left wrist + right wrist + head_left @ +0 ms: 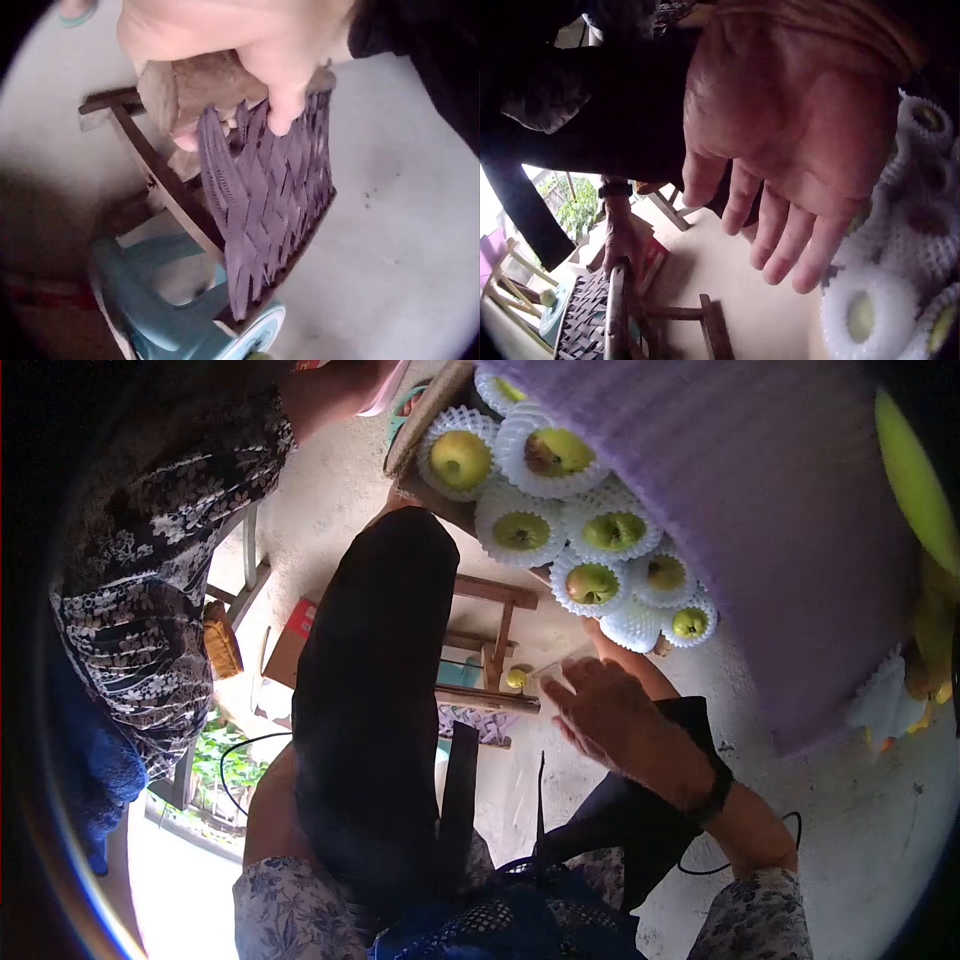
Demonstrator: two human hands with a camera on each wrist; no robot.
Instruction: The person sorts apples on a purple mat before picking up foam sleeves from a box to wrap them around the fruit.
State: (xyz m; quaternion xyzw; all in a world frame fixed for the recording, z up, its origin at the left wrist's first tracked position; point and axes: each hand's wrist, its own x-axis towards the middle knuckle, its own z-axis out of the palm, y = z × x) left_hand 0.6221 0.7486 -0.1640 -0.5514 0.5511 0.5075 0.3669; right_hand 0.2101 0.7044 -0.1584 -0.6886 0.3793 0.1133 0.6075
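Note:
My left hand (217,30) grips the wooden top bar (217,79) of a small stool, fingers curled round it. The stool's seat (270,195) is woven from dark purple straps. In the right wrist view the same hand (619,244) holds the stool's bar (616,315); a black trouser leg hides it in the head view. My right hand (625,725) hangs in the air with fingers loosely extended and nothing in them. Close to it are several green-yellow fruits (590,582) in white foam nets; in the right wrist view its palm (795,127) overlaps some of them.
A purple corrugated sheet (760,510) leans over the box (425,420) of fruits. At the left stands another person in patterned clothing (150,590). A red box (300,620) is on the floor. Bluish plastic (150,300) lies below the stool. Yellow fruit (935,620) hangs at the right.

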